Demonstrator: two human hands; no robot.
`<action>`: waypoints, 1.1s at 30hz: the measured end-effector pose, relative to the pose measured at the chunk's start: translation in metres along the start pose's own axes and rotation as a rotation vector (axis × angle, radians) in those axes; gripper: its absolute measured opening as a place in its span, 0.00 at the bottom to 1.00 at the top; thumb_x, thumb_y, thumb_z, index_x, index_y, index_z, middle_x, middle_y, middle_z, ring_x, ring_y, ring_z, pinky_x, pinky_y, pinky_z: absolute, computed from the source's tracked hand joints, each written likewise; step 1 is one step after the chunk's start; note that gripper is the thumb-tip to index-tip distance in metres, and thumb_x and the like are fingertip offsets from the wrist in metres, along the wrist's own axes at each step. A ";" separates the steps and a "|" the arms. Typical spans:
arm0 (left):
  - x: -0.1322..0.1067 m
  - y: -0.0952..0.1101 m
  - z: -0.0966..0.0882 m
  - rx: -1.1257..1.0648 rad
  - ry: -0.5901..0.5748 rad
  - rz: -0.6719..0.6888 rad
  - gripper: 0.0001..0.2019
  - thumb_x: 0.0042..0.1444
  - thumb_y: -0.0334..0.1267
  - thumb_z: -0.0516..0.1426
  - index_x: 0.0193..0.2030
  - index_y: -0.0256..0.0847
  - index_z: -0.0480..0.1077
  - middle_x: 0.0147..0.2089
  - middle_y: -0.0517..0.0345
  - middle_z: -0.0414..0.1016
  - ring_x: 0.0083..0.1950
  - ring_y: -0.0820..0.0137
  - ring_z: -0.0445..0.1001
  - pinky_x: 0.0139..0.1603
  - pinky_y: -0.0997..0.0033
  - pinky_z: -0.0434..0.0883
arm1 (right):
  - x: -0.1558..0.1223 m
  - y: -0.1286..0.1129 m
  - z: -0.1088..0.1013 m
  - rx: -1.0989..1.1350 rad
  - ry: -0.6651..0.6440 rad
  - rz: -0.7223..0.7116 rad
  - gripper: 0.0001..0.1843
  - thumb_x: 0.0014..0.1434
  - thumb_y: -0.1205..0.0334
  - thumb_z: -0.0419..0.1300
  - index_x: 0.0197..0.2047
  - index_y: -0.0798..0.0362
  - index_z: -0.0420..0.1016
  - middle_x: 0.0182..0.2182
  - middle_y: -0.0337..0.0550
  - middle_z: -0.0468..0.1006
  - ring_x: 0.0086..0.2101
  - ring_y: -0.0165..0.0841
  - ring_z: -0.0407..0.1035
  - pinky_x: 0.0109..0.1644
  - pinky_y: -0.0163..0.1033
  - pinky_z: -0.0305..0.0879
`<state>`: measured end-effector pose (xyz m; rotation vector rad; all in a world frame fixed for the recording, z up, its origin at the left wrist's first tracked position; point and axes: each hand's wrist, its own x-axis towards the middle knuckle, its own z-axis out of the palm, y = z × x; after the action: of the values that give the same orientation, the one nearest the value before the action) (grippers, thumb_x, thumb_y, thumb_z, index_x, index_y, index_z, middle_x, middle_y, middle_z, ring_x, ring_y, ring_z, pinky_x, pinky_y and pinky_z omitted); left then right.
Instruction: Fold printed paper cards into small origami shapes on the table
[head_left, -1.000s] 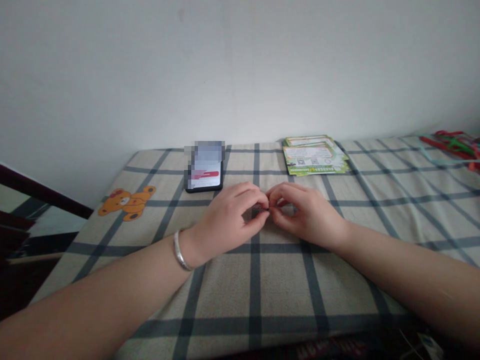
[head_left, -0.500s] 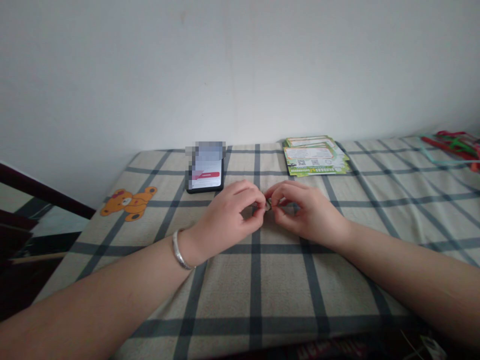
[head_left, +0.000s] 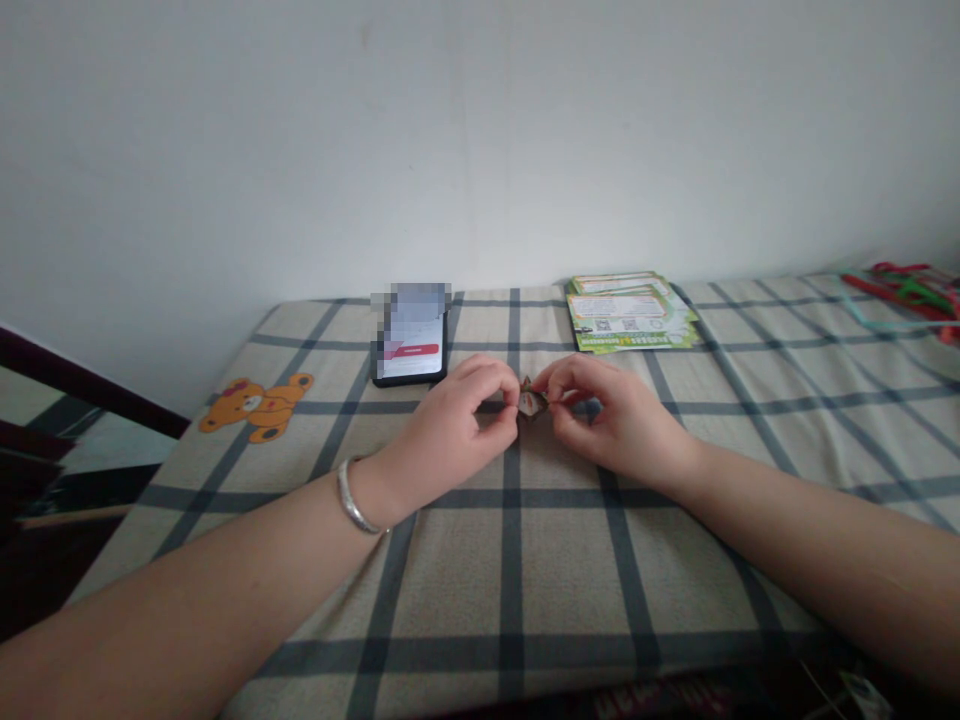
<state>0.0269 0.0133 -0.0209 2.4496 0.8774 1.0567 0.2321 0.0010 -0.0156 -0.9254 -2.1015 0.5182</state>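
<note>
My left hand (head_left: 450, 430) and my right hand (head_left: 611, 420) meet over the middle of a checked cloth (head_left: 525, 560). Between their pinched fingertips sits a small folded piece (head_left: 531, 402), dark-edged with a pale face; I cannot make out what it is. Both hands grip it from either side, thumbs and forefingers pressed together. A silver bracelet (head_left: 351, 497) circles my left wrist. Both forearms rest low over the cloth.
A black phone (head_left: 410, 340) with a lit screen lies behind my left hand. A stack of green printed cards (head_left: 630, 312) lies behind my right hand. Red and green cords (head_left: 911, 288) lie at the far right. An orange bear print (head_left: 255, 405) marks the cloth's left side.
The small piece has come out from between my fingertips and now shows as a wider, opened shape. My hands have drawn slightly apart and stayed in place.
</note>
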 end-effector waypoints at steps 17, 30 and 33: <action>0.000 -0.002 0.002 -0.059 0.029 -0.029 0.09 0.53 0.22 0.53 0.34 0.40 0.63 0.40 0.59 0.68 0.43 0.71 0.68 0.47 0.67 0.67 | 0.001 0.001 -0.001 -0.032 0.017 -0.031 0.08 0.53 0.76 0.58 0.33 0.53 0.70 0.41 0.43 0.75 0.36 0.27 0.70 0.38 0.33 0.70; -0.001 -0.005 0.003 -0.221 0.023 -0.147 0.07 0.54 0.24 0.52 0.37 0.39 0.64 0.40 0.57 0.69 0.44 0.71 0.70 0.48 0.65 0.70 | -0.002 0.010 0.002 0.213 0.005 0.134 0.10 0.54 0.76 0.54 0.36 0.51 0.64 0.44 0.42 0.73 0.41 0.30 0.72 0.41 0.36 0.70; 0.000 -0.005 0.003 -0.258 0.015 -0.153 0.08 0.53 0.24 0.52 0.37 0.39 0.65 0.40 0.58 0.69 0.44 0.71 0.70 0.48 0.66 0.70 | -0.002 0.012 0.001 0.196 -0.001 0.091 0.12 0.52 0.78 0.52 0.35 0.51 0.65 0.43 0.42 0.73 0.42 0.31 0.71 0.43 0.37 0.69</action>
<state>0.0272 0.0167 -0.0258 2.1304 0.8591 1.0623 0.2372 0.0074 -0.0241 -0.9092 -1.9750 0.7566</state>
